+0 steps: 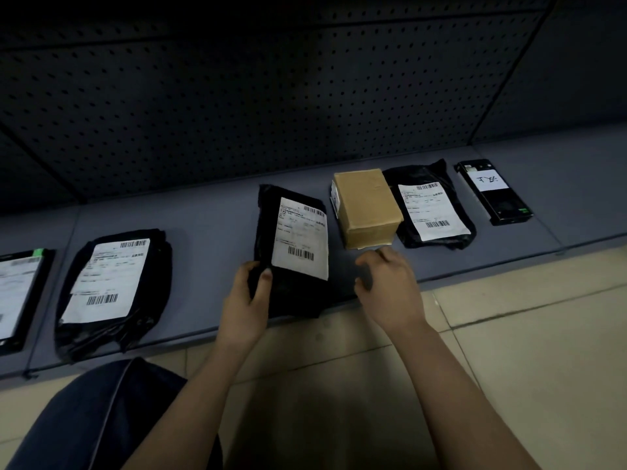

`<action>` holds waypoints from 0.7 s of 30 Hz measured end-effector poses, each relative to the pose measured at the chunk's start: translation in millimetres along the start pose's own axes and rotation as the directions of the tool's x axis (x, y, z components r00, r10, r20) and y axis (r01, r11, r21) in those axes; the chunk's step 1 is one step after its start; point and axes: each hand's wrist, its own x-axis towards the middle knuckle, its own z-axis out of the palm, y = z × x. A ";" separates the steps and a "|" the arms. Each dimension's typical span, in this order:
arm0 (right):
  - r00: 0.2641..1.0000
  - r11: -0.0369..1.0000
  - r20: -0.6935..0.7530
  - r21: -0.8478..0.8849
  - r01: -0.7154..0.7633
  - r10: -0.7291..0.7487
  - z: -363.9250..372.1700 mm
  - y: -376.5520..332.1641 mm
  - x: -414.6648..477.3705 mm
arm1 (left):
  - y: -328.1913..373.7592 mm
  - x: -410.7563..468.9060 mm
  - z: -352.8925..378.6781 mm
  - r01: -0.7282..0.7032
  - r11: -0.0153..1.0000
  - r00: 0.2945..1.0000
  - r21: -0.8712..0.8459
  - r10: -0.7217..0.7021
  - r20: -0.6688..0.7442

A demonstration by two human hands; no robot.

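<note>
Black plastic, white shipping label: that's the black parcel (298,245), sitting at the middle of the grey shelf (210,225), its near end right at the shelf's near edge. The left hand (246,296) has it by the near-left corner, thumb pressed on the top face, fingers (249,268) wrapped round the left edge. Whether the parcel's far end rests on the shelf or is lifted off it, I can't tell from this angle.

Over to the right hand (390,286): it hovers above the shelf's near edge, just right of the parcel, fingers loosely curled and slightly apart, gripping nothing. It's just near of the cardboard box (368,206), and I can't make out any contact with it.

Along the row now. Right of the box, touching or nearly so, lies a second black mailer (431,208), label up. Further right, apart, a slim black carton (493,191) with a handwritten white sticker. Left of the held parcel, well apart, a bulging black bag (113,286) with its own label, and at the left edge a flat dark box (20,293), partly cut off.

Behind it all, a dark perforated back panel (237,113). Near side: pale floor tiles (526,317) and a dark trouser knee (101,412).
</note>
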 end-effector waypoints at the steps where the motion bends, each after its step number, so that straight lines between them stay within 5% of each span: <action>1: 1.000 1.000 0.000 0.002 0.003 -0.003 0.2 -0.3 -0.1 | -4.5 -0.3 2.0 -0.017 0.999 1.000 0.046 0.016 0.014; 9: 1.000 1.000 0.012 -0.006 0.026 -0.026 3.0 4.1 -4.9 | -22.0 -0.1 6.5 -0.146 0.884 0.972 0.443 0.212 -0.102; 16: 1.000 1.000 -0.002 0.005 0.017 -0.017 2.2 2.7 -2.0 | -1.9 -2.5 49.3 0.098 0.757 0.991 0.647 -0.013 -0.135; 21: 1.000 1.000 0.007 -0.003 0.027 -0.027 5.1 6.8 -3.4 | -6.1 0.2 51.3 0.090 0.762 0.991 0.641 -0.002 -0.137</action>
